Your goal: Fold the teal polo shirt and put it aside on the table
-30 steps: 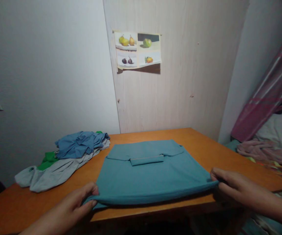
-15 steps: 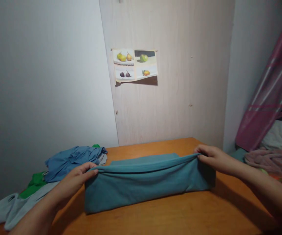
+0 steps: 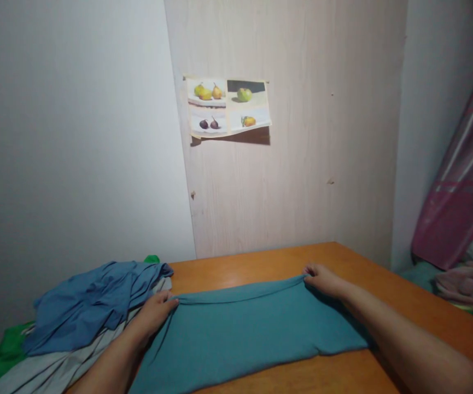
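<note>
Head view, teal cloth: it is spread across the near part of the bench, between the two hands; its far edge is pulled into a line with a shallow crease beneath, and its near edge is slanted, with a small tuck seen right of the middle. The near left corner is cut off by the lower border.

Left hand: its grip is clamped on the far left corner of the cloth, and folds are drawn down from that point. Whether the clothes beside it are touched cannot be told.

Right hand: its grip is clamped on the far right corner, the cloth being pinched between thumb and fingers. Whether that corner is lifted clear of the bench cannot be told.

Clothes at left: a crumpled blue garment is heaped over a pale grey one, and a green one is seen poking out at the side and back.

Wall behind: a sheet of fruit pictures is fixed to a pale wood panel, its lower edge curled away.

Right side: a shiny pink curtain is hung at a slant above a rumpled mauve cloth.
</note>
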`<state>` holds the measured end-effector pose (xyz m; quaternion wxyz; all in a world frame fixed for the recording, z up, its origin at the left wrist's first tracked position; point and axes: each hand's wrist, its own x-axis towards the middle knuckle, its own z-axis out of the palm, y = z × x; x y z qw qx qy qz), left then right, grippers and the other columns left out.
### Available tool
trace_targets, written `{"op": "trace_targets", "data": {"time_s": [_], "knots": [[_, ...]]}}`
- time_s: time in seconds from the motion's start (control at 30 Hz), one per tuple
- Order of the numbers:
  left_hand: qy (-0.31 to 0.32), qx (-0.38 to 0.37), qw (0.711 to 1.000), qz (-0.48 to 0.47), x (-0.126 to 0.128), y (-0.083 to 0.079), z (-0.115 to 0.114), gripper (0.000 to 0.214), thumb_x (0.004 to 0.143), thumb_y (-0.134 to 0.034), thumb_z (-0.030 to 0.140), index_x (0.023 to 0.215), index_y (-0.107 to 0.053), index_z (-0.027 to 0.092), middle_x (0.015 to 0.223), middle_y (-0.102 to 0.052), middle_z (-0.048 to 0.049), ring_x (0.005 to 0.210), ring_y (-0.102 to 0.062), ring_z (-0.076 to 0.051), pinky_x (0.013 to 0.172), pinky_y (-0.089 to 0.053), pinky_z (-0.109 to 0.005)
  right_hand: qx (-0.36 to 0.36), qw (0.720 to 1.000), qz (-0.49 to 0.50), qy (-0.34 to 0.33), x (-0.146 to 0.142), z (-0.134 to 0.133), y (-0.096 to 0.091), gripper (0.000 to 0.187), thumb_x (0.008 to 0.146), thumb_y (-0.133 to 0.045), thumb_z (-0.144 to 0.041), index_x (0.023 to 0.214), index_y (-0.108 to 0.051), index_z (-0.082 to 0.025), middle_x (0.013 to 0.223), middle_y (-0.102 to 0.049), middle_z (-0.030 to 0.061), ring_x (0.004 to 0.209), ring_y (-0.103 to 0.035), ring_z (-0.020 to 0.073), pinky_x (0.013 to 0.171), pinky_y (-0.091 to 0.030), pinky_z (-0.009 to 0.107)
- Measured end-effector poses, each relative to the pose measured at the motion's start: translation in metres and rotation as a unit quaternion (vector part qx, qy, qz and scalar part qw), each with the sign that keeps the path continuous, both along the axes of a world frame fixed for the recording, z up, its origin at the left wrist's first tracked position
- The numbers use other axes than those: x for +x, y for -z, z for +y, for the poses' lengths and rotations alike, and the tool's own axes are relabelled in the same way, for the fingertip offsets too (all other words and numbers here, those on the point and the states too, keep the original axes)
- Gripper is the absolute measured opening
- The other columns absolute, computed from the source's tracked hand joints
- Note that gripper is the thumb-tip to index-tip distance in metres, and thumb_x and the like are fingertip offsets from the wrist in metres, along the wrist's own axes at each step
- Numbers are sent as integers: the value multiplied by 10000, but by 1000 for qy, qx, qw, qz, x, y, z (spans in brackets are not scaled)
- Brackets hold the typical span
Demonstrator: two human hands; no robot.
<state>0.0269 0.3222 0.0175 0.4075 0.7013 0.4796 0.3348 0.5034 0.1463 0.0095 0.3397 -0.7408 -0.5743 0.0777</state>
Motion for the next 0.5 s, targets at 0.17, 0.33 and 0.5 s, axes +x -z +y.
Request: {"op": "trace_targets", "data": {"time_s": [0.17, 0.33, 0.5], "knots": [[80, -36, 996, -6, -11, 1, -4, 378, 655, -706, 476, 877, -571, 201, 782, -655, -23, 725, -651, -240, 658, -500, -320, -8, 999, 22, -39, 10, -7, 19, 178, 721, -561, -262, 872, -600, -177, 880, -664, 62, 834, -609, 196, 726, -467, 278], [79, -1, 996, 48, -13, 1, 0, 320, 583, -597, 259, 893, -529, 217, 765, -621, 26, 666, -612, -196, 608, -473, -280, -39, 996, 48, -63, 21, -20, 16, 345, 619, -542, -159, 958, -597, -178, 942, -667, 57, 874, -613, 187, 754, -469, 259], [17, 58, 997, 39, -5, 8, 14, 310, 620, -600, 397, 852, -550, 197, 741, -627, 1, 695, -615, -210, 634, -470, -289, 6, 995, 103, 0, 26, -19, 21, 227, 635, -553, -229, 856, -591, -194, 785, -633, 25, 732, -584, 171, 636, -445, 248]]}}
